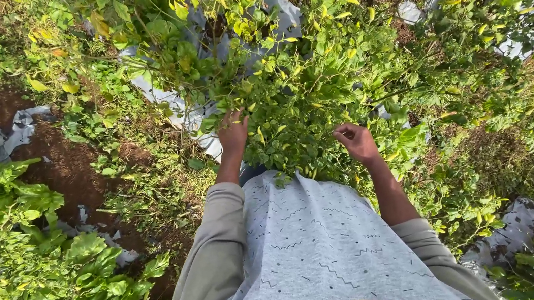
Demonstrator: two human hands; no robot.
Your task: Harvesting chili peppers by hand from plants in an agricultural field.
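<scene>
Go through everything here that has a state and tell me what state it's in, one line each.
Left hand: fingers spread, reaching into the leafy bush.
Right hand: fingers curled, at the bush's edge.
Leafy bush: green, some leaves yellowing.
Grey plastic sheeting: torn, crumpled on the soil.
Sleeves: pushed up the forearms.

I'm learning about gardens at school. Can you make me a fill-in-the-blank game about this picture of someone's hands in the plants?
1. Both hands reach into a leafy ____ bush.
2. The left hand has its fingers among the ____.
3. The ground between the plants is bare brown ____.
4. The torn plastic sheet lying on the ground is ____ in colour.

Missing words: green; leaves; soil; grey
</scene>
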